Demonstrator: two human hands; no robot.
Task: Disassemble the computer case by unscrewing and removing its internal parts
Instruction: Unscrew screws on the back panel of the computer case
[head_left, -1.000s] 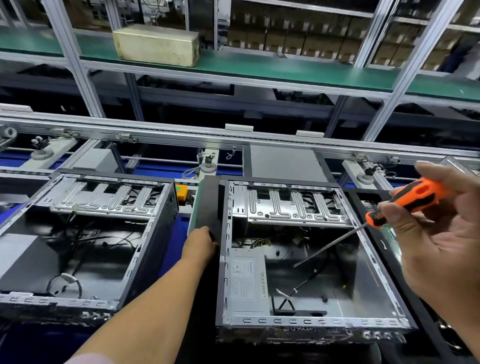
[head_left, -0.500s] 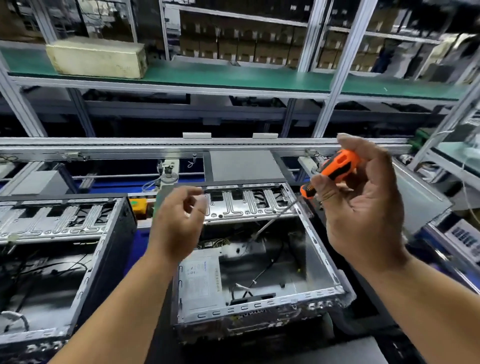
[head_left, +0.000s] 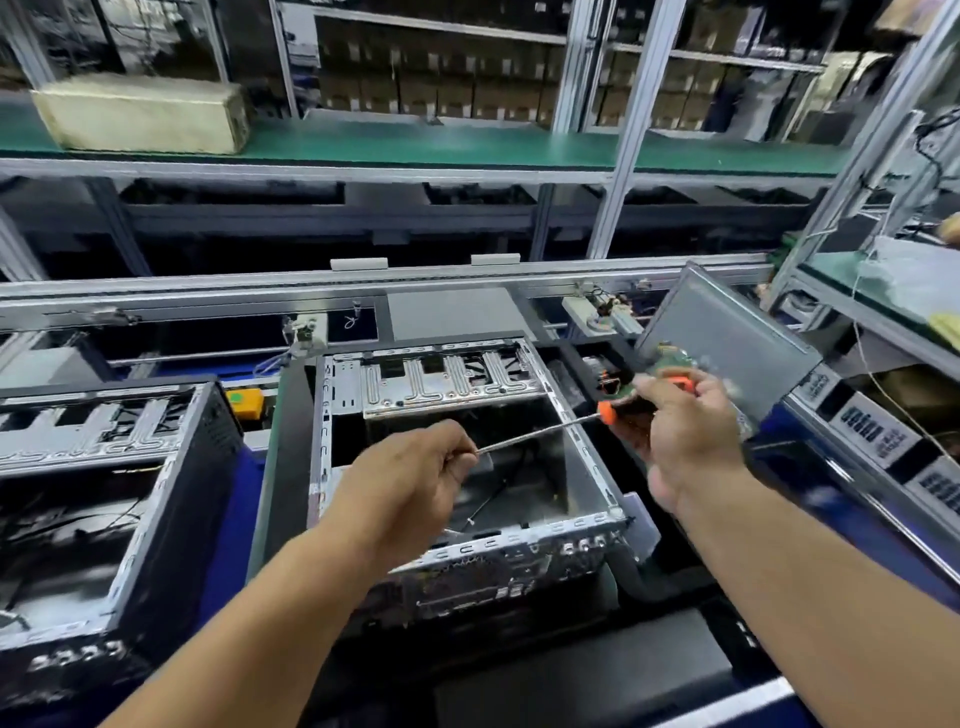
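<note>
a: starting at the left, what's there?

b: a second case (head_left: 104, 488) lies open-topped at the left edge, well apart from the hands. a dark gap with a yellow box (head_left: 244, 402) at its far end separates it from the middle case (head_left: 467, 447).

a: and the middle case?

b: it sits on the belt in the centre, open side up, long axis running away from the viewer and slightly rightward. its metal rims (head_left: 582, 441) frame a deep open cavity; both hands hover above it, clear of the rims.

a: the left hand?

b: left hand (head_left: 410, 483) has its fingers curled, pinching the tip end of the screwdriver (head_left: 540, 428) shaft over the cavity.

a: which way does the tool lie?

b: nearly level, long axis running left to right, tip toward the left hand, orange handle up and to the right.

a: right hand?

b: right hand (head_left: 685, 431) grips the handle, over the case's right rim. just behind it a grey panel (head_left: 727, 338) leans tilted, with a shelf frame (head_left: 852, 156) at the far right.
</note>
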